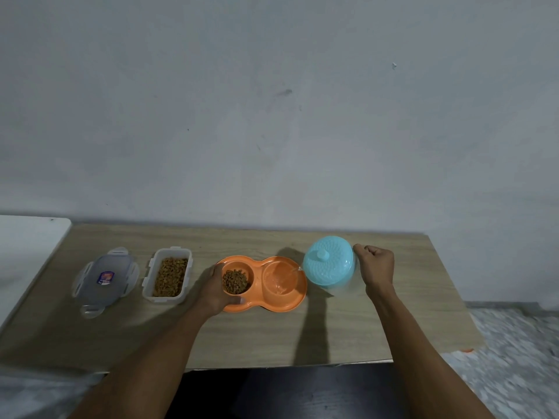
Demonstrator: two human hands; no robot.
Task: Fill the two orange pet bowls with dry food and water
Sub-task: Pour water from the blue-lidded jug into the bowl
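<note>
An orange double pet bowl [273, 304] lies on the wooden table [302, 334]. Its left bowl holds brown dry food [235, 282]. Its right bowl [279, 281] has water in it, and a thin stream runs into it from a light blue lidded jug [329, 261] tipped towards it. My right hand [376, 264] grips the jug at its right side. My left hand [216, 290] clasps the left end of the orange bowl, thumb on the near rim.
A clear rectangular container [167, 275] of dry food stands open left of the bowls. Its clear lid [104, 278] lies further left. A white surface [27, 249] adjoins the table's left end. A wall rises behind; patterned floor lies at the right.
</note>
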